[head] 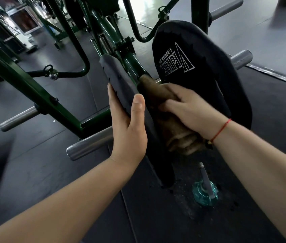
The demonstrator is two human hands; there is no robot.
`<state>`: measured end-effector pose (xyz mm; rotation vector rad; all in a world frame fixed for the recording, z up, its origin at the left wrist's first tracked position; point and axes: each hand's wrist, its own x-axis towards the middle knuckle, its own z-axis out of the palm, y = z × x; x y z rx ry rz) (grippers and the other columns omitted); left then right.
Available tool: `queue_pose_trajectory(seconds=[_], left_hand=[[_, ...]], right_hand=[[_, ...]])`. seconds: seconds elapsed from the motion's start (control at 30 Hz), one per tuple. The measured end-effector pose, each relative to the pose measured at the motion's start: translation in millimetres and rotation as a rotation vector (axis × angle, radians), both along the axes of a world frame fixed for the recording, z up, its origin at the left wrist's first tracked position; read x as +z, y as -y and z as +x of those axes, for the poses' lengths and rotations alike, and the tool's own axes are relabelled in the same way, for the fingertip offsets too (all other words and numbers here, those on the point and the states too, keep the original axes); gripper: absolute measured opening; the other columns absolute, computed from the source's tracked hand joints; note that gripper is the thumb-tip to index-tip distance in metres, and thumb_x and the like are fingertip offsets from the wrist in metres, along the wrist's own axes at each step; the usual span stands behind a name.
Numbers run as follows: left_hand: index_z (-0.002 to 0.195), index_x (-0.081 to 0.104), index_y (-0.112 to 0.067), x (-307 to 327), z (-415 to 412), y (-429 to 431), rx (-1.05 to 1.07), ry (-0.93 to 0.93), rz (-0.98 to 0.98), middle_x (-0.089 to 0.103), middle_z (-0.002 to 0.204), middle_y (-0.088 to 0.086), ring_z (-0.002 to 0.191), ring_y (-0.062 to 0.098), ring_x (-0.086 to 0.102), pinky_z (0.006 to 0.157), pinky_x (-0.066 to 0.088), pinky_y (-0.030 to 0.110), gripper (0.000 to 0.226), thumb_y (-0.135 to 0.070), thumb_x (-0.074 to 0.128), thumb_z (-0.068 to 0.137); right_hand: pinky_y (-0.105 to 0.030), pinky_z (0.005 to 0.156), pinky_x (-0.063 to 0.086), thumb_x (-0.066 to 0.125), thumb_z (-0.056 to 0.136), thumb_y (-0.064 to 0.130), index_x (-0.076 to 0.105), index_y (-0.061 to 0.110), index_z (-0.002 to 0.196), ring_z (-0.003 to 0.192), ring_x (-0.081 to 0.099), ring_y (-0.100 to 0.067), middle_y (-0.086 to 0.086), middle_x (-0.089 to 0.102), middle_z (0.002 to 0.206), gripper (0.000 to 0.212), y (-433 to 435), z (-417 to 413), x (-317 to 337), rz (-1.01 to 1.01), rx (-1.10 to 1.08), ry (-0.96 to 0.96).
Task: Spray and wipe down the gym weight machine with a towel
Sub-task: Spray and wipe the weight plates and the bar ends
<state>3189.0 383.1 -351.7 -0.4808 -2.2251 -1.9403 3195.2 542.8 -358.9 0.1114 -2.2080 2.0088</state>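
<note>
The weight machine has a dark green frame (pixel 33 92) and two black pads. My left hand (pixel 130 127) grips the edge of the narrow left pad (pixel 114 76), thumb on its inner face and fingers behind it. My right hand (pixel 191 109) presses a bunched brown towel (pixel 179 137) into the gap between that pad and the big right pad (pixel 200 71), which bears white lettering. The towel's far end reaches the green post. A clear teal spray bottle (pixel 205 188) lies on the floor below the pads.
Chrome weight pegs (pixel 89 146) stick out from the frame at lower left and at the right (pixel 240 58). Curved green handles (pixel 79 65) hang at the left. Black rubber floor mats (pixel 33 172) surround the machine; more equipment stands far back left.
</note>
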Motion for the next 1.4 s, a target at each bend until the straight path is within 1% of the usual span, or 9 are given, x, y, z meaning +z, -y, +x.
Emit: queue_pose_trajectory(seconds=[0.13, 0.3, 0.53, 0.67, 0.87, 1.0, 1.13, 1.27, 1.4], left_hand=[[0.162, 0.003, -0.033, -2, -4, 3, 0.012, 0.000, -0.010, 0.017, 0.168, -0.013, 0.151, 0.000, 0.020, 0.126, 0.021, 0.037, 0.086, -0.064, 0.042, 0.092], [0.163, 0.002, -0.027, -4, -1, 2, 0.029, -0.018, -0.053, 0.011, 0.169, -0.014, 0.150, -0.009, 0.012, 0.121, 0.014, 0.012, 0.072, -0.055, 0.028, 0.101], [0.162, 0.006, -0.033, -8, -2, 4, 0.036, -0.001, -0.038, 0.010, 0.169, -0.017, 0.151, -0.008, 0.010, 0.125, 0.013, 0.025, 0.069, -0.057, 0.026, 0.100], [0.162, 0.007, -0.035, -7, -5, 8, -0.003, -0.002, -0.014, 0.018, 0.168, -0.011, 0.153, 0.001, 0.016, 0.126, 0.019, 0.037, 0.074, -0.061, 0.031, 0.097], [0.160, 0.004, -0.039, -8, -4, 8, 0.036, 0.011, -0.060, 0.019, 0.169, -0.004, 0.154, 0.008, 0.017, 0.127, 0.020, 0.041, 0.079, -0.069, 0.030, 0.093], [0.162, 0.005, -0.030, -5, 0, 5, 0.034, 0.004, -0.068, 0.011, 0.170, -0.008, 0.153, 0.000, 0.011, 0.123, 0.016, 0.017, 0.068, -0.056, 0.027, 0.103], [0.162, 0.013, -0.024, -1, 4, 6, 0.007, 0.016, -0.013, 0.021, 0.167, -0.013, 0.148, -0.007, 0.022, 0.116, 0.022, 0.007, 0.058, -0.037, 0.032, 0.109], [0.162, 0.016, -0.029, -1, -2, 9, 0.016, 0.005, -0.059, 0.025, 0.166, -0.010, 0.150, -0.001, 0.025, 0.124, 0.024, 0.026, 0.060, -0.045, 0.034, 0.107], [0.161, 0.012, -0.036, -3, -3, 12, -0.028, 0.038, -0.010, 0.031, 0.165, 0.002, 0.152, 0.017, 0.030, 0.123, 0.028, 0.048, 0.068, -0.052, 0.040, 0.101]], right_hand=[[-0.017, 0.068, 0.051, 0.062, 0.073, 0.015, 0.071, 0.026, 0.105, 0.077, 0.064, -0.003, 0.004, 0.071, 0.085, 0.035, 0, 12, -3, 0.108, 0.075, -0.081], [-0.023, 0.063, 0.054, 0.068, 0.069, 0.011, 0.078, 0.021, 0.099, 0.072, 0.068, -0.011, -0.002, 0.073, 0.084, 0.033, -40, 32, 12, 0.159, 0.362, 0.037], [-0.023, 0.073, 0.055, 0.067, 0.091, 0.010, 0.071, 0.030, 0.109, 0.079, 0.067, -0.003, 0.013, 0.071, 0.084, 0.027, -5, 0, 35, -0.011, -0.101, -0.156], [-0.033, 0.093, 0.053, 0.064, 0.092, 0.029, 0.060, 0.035, 0.133, 0.102, 0.063, -0.010, 0.003, 0.064, 0.114, 0.042, 14, -13, 34, 0.212, -0.014, -0.205], [-0.022, 0.091, 0.048, 0.072, 0.076, 0.013, 0.068, 0.025, 0.120, 0.104, 0.062, -0.010, -0.005, 0.060, 0.114, 0.047, -10, 12, 14, 0.183, 0.111, -0.263], [-0.017, 0.078, 0.050, 0.071, 0.069, 0.002, 0.079, 0.030, 0.104, 0.089, 0.066, -0.005, 0.011, 0.067, 0.099, 0.046, -31, 38, -12, 0.046, 0.311, -0.120], [-0.023, 0.079, 0.054, 0.069, 0.070, 0.002, 0.079, 0.028, 0.109, 0.093, 0.070, -0.014, 0.004, 0.071, 0.106, 0.047, -43, 53, -14, 0.122, 0.312, -0.081], [-0.025, 0.093, 0.052, 0.069, 0.082, 0.012, 0.066, 0.030, 0.126, 0.107, 0.065, -0.007, 0.005, 0.068, 0.118, 0.048, -24, 40, 11, 0.036, 0.088, -0.230], [-0.020, 0.109, 0.039, 0.074, 0.081, 0.019, 0.062, 0.031, 0.127, 0.123, 0.052, -0.006, -0.002, 0.050, 0.128, 0.049, 6, 35, 11, 0.253, 0.034, -0.382]])
